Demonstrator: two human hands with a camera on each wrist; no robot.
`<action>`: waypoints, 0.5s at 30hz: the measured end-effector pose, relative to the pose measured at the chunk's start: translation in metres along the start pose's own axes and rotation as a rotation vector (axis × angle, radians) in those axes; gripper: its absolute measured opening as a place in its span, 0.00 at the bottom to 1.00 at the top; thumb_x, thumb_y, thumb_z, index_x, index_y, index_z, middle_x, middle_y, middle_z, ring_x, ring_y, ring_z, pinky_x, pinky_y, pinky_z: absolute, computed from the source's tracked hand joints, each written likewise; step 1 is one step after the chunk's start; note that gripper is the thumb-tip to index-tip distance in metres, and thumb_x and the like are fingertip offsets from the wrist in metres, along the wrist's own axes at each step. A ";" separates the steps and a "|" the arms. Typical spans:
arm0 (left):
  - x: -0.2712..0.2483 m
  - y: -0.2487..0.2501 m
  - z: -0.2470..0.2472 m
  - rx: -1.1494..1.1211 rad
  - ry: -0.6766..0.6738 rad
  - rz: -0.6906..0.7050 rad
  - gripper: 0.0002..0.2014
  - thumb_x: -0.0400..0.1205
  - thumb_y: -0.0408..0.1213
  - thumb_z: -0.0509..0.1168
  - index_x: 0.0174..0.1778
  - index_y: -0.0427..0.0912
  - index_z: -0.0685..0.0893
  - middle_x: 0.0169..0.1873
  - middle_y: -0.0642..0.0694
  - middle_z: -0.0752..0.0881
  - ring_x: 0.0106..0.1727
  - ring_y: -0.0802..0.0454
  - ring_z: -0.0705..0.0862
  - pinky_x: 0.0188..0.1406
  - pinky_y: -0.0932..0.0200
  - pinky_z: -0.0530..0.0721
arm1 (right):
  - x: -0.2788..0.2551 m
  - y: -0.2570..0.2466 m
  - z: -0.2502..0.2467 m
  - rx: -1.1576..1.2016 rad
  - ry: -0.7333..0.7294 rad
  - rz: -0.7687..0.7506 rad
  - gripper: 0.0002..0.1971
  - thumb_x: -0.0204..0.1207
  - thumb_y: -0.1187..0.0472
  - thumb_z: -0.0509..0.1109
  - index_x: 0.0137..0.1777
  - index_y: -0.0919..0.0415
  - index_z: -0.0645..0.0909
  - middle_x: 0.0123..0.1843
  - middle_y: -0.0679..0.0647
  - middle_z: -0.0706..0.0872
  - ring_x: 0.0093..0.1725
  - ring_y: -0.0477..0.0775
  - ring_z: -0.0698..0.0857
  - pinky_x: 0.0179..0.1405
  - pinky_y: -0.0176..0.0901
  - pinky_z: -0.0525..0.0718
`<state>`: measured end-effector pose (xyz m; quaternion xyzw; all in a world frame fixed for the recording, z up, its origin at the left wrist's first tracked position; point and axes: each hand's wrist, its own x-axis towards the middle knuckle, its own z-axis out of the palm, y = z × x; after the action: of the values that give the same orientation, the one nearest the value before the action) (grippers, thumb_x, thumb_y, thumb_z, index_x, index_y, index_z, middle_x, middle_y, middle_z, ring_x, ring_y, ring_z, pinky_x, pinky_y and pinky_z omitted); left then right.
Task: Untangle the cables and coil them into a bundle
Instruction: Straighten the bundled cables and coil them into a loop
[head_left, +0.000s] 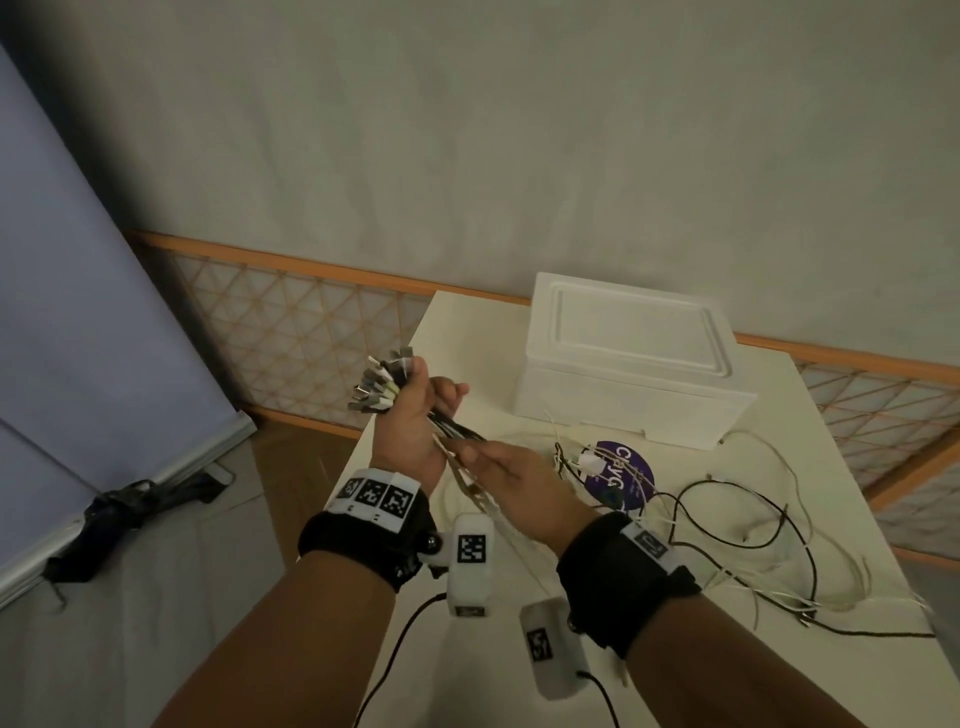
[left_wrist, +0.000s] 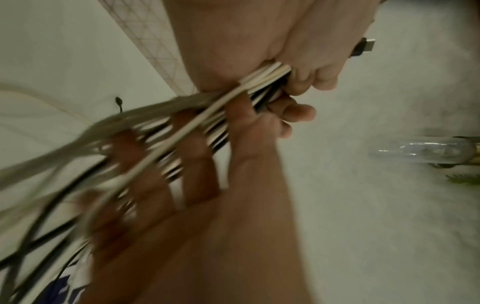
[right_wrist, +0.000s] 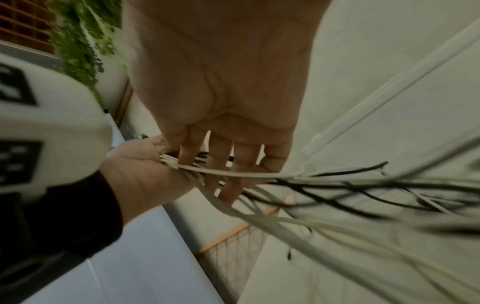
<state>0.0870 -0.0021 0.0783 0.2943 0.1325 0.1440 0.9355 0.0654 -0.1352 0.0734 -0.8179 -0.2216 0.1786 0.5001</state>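
Cream tabletop (head_left: 467, 332) fills the right of the head view, set against a plain pale wall (head_left: 467, 130). Along the wall's foot runs an orange-framed lattice panel (head_left: 291, 332), and a bluish-grey board (head_left: 78, 312) leans at the left above a pale floor, where a dark bundle of straps (head_left: 130, 509) lies. On the table stands a white foam box (head_left: 628, 364) with its lid on; just in front of it lies a round purple label (head_left: 618, 470), partly crossed by wires.

White and black cables (head_left: 748, 551) sprawl loose over the right part of the table, their far ends trailing toward its near edge. Their plug ends (head_left: 382, 382) are gathered into one cluster — metal connectors fanning out above the left hand (head_left: 415, 421), which is raised over the table's left edge. That hand is clenched round the gathered strands; the left wrist view shows its fingers (left_wrist: 303, 82) curled tight over the white and black wires.

The right hand (head_left: 519, 486) sits just below the left, touching the strands where they leave the fist. Its fingers (right_wrist: 221, 164) are nearly straight and spread, with the wires passing between and across them — combed through rather than gripped. From there the strands fan out, blurred, down to the table.
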 end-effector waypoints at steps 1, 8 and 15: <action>0.000 0.002 0.002 -0.024 -0.028 0.007 0.18 0.79 0.44 0.64 0.22 0.43 0.81 0.20 0.47 0.77 0.30 0.49 0.82 0.52 0.53 0.84 | 0.002 0.008 0.005 -0.005 -0.057 0.078 0.14 0.86 0.49 0.56 0.59 0.48 0.83 0.50 0.44 0.85 0.44 0.43 0.85 0.37 0.24 0.76; 0.009 0.033 0.011 -0.068 -0.097 0.095 0.18 0.70 0.46 0.73 0.27 0.43 0.71 0.17 0.47 0.68 0.30 0.46 0.68 0.35 0.51 0.86 | -0.036 0.122 -0.032 -0.069 0.053 0.757 0.19 0.81 0.57 0.64 0.69 0.64 0.77 0.55 0.60 0.85 0.43 0.55 0.85 0.44 0.50 0.89; 0.003 0.017 -0.003 -0.028 -0.025 -0.009 0.19 0.80 0.47 0.65 0.25 0.42 0.76 0.19 0.45 0.73 0.31 0.45 0.79 0.41 0.50 0.88 | -0.046 0.070 -0.102 -0.740 -0.268 0.704 0.11 0.78 0.60 0.67 0.54 0.64 0.85 0.47 0.57 0.88 0.49 0.56 0.89 0.49 0.43 0.86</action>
<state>0.0859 0.0136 0.0852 0.2824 0.1201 0.1381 0.9417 0.0916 -0.2636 0.0582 -0.9346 -0.0439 0.3486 0.0552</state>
